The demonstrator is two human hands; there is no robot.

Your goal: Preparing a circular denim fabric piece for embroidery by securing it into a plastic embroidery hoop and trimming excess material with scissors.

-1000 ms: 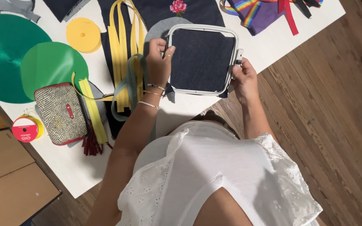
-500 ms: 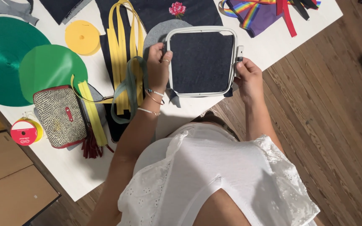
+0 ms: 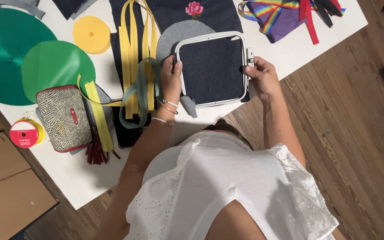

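Two hands hold our embroidery hoop (image 3: 212, 69) with dark blue cloth stretched in it. It lies flat on the white table (image 3: 90, 178), between our hands. Our left hand (image 3: 172, 78) grips the hoop's left edge, fingers curled over the frame and thumb below. Our right hand (image 3: 261, 78) pinches the right edge, just under the little screw clamp (image 3: 250, 55). A grey felt piece (image 3: 174, 38) peeks out from under the hoop. Yellow straps (image 3: 132, 58) and a pale green strap (image 3: 150, 86) lie just left of our left hand. A snake-pattern pouch (image 3: 63, 118) sits farther left, near two green circles (image 3: 32, 66) and a yellow disc (image 3: 91, 34). Since half a second ago, both hands have kept the same grip. The hoop has stayed in the same spot on the table.
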